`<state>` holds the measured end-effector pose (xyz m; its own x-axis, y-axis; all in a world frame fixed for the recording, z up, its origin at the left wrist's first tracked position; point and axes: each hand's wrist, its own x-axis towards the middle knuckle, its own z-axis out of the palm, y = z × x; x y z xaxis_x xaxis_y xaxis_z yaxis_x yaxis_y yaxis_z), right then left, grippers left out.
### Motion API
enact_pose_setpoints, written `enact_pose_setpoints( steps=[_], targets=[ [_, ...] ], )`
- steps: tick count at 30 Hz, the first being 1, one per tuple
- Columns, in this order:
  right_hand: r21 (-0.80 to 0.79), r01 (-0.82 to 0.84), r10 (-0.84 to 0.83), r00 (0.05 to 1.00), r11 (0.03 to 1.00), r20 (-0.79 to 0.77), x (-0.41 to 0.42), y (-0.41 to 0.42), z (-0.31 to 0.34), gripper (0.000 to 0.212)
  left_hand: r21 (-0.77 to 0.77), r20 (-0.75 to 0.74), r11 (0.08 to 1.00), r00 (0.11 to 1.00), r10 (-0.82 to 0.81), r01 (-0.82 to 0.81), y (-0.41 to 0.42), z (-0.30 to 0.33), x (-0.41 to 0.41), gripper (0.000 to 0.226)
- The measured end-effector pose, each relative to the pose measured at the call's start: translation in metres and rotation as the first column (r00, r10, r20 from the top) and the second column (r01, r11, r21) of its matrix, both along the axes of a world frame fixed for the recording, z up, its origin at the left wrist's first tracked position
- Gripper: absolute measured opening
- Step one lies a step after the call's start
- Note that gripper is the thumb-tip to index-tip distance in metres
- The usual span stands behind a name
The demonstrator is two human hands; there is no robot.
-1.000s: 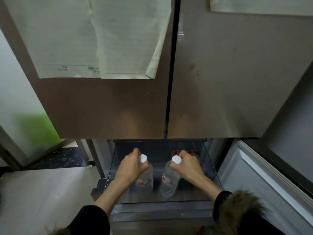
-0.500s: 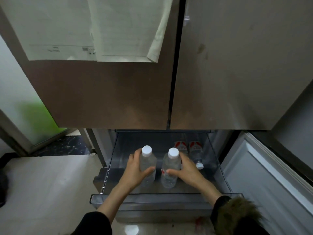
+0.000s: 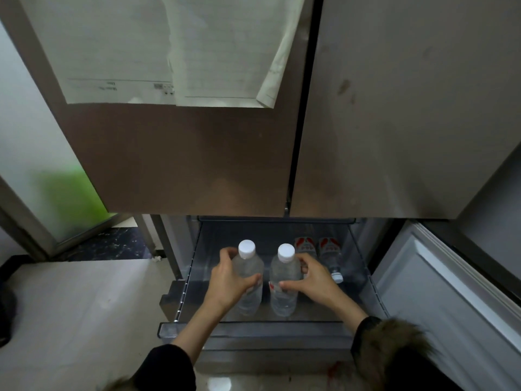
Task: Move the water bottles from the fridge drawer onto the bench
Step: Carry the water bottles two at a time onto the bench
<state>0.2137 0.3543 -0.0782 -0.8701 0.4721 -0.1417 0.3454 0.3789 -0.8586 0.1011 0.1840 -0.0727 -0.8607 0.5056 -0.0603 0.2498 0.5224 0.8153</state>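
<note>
Both hands in the open fridge drawer point(image 3: 180, 294). Left hand point(image 3: 227, 280) wrapped round the left bottle point(image 3: 248, 277), right hand point(image 3: 315, 280) curled round the right bottle point(image 3: 283, 283). Upright, side by side, caps above the knuckles.

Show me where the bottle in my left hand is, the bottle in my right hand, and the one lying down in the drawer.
Left-hand bottle point(image 3: 247, 249), head view, on its white cap.
Right-hand bottle point(image 3: 286, 252), head view, on its white cap.
Lying bottle point(image 3: 330, 251), head view, on its red-and-white label.
</note>
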Motion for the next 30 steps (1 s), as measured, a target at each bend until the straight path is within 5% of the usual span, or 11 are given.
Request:
enact_pose_setpoints(
  steps=[8,16,19,23,30],
  targets=[
    [-0.139,0.101,-0.132,0.961,0.985,-0.241,0.027,-0.023,0.058,0.055,0.345,-0.108,0.938,0.994,0.031,0.008,-0.030,0.053,0.021,0.062],
    [-0.294,-0.014,-0.146,0.845,0.956,-0.515,0.030,-0.067,0.143,0.047,0.614,-0.117,0.788,0.983,0.141,-0.040,-0.060,0.131,0.028,0.054],
    [-0.283,-0.062,-0.104,0.839,0.957,-0.534,0.026,-0.090,0.149,0.035,0.635,-0.082,0.764,0.973,0.215,-0.115,-0.085,0.143,0.038,0.063],
    [-0.310,-0.128,-0.039,0.877,0.942,-0.479,0.031,-0.128,0.131,0.037,0.622,-0.012,0.739,0.941,0.338,-0.258,-0.130,0.130,0.069,0.041],
    [-0.260,-0.345,0.229,0.892,0.902,-0.390,0.038,-0.215,0.107,0.021,0.499,0.054,0.738,0.866,0.498,-0.455,-0.237,0.088,0.122,0.034]
  ],
)
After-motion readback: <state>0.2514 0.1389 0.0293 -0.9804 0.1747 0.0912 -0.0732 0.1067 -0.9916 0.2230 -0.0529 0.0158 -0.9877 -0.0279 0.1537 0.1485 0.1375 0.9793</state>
